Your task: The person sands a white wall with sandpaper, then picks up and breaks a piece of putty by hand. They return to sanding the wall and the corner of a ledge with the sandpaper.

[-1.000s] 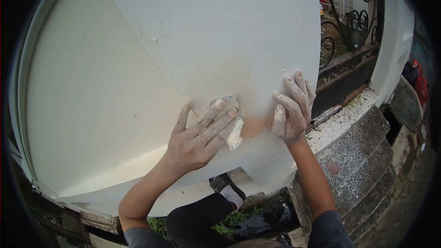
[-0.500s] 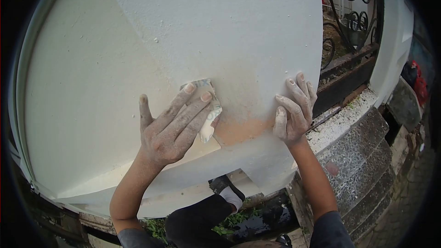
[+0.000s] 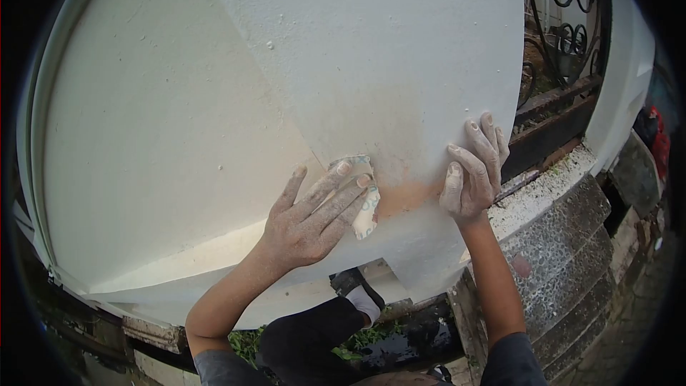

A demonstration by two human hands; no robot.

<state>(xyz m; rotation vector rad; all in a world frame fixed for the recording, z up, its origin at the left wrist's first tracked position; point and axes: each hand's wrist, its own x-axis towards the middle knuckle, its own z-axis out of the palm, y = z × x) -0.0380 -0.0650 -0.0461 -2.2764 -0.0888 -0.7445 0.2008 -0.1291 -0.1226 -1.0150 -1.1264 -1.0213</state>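
Note:
My left hand (image 3: 307, 225) lies against the white wall (image 3: 314, 50), fingers stretched out over a torn piece of sandpaper (image 3: 368, 218). It holds the sheet flat to the surface, and printed lettering shows on its back. To the right, my right hand (image 3: 475, 175) rests near the wall's right edge, fingers apart with no object in it. Pale dust coats both hands. Between them the wall has a sanded patch (image 3: 404, 199), orange-brown low down and greyish higher up.
A black wrought-iron gate (image 3: 564, 93) stands right of the wall. Below it are speckled stone steps (image 3: 557, 271). Under the wall I see a dark wet ditch (image 3: 414, 347) with green plants (image 3: 246, 343), and my shoe (image 3: 354, 286) by the wall's base.
My left hand has slid the sandpaper downward and slightly right on the wall. My right hand stays at about the same spot by the edge. The view has shifted a little.

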